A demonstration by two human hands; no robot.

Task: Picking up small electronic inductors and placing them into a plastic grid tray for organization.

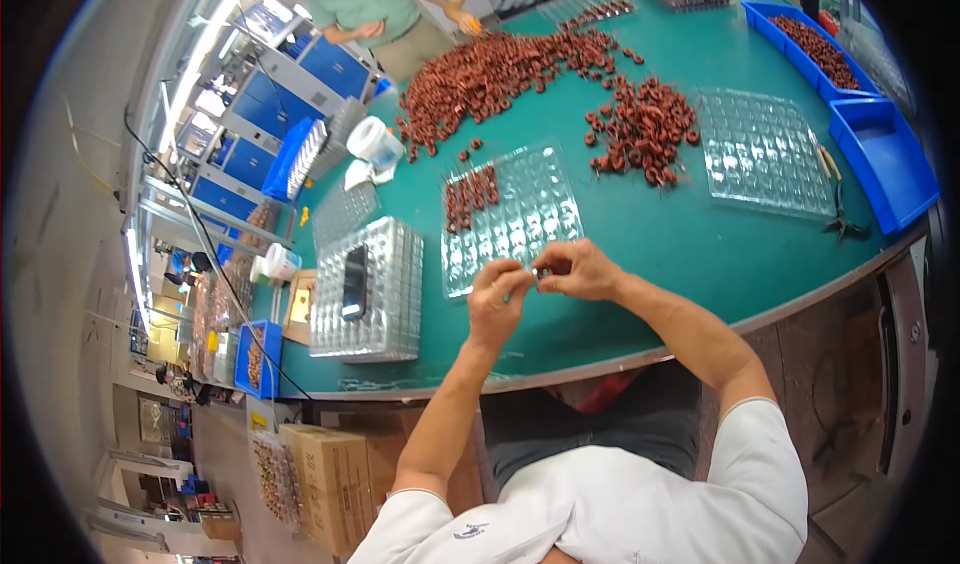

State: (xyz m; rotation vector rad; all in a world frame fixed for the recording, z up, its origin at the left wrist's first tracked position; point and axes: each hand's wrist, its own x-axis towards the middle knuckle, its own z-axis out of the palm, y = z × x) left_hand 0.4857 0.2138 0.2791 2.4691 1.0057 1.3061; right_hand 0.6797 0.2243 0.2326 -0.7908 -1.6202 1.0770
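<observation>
My left hand (pixel 494 302) and my right hand (pixel 580 270) meet above the near edge of a clear plastic tray. Both have their fingers pinched together around something small, mostly hidden by the fingertips; a dark bit shows between them. The clear tray (pixel 545 199) is moulded in rows of pockets. In its far left part sit several reddish-brown ring-shaped parts (pixel 470 197), while the other pockets look bare. Beyond the tray, to the right, lies a small heap of the same parts (pixel 645 129), with thin wires sticking out.
A larger heap (pixel 490 79) spreads behind. Left stands a stack of clear trays (pixel 385 294) bearing a phone (pixel 355 282); a white tub (pixel 375 144) is farther back. Right are another tray (pixel 765 154), pliers (pixel 840 214) and blue bins (pixel 885 164). Two people stand across the green table (pixel 640 274).
</observation>
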